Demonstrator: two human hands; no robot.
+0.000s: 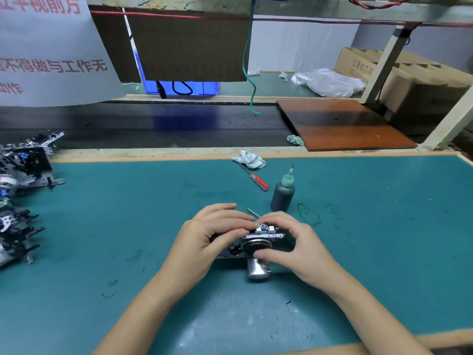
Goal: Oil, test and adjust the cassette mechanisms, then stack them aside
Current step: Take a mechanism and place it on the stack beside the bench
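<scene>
Mechanisms (23, 180) stacked at left edge of frame. Left hand (207, 242) and right hand (294, 249), centre frame, both gripping one cassette mechanism (253, 244) on green worktop (358, 265); probably testing or adjusting. Next likely needing oil bottle (282, 194) or red screwdriver (257, 180), just behind. Brown board (343, 124), cardboard boxes (399, 75) upper right.

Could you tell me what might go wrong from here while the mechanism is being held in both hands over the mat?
1. The oil bottle stands upright just beyond the right hand; reaching forward could tip it onto the green mat.
2. Both hands, the left hand included, grip the cassette mechanism with its motor hanging low; a slip could drop it.
3. The thin metal tool lies hidden behind the fingers and could be knocked.
</scene>
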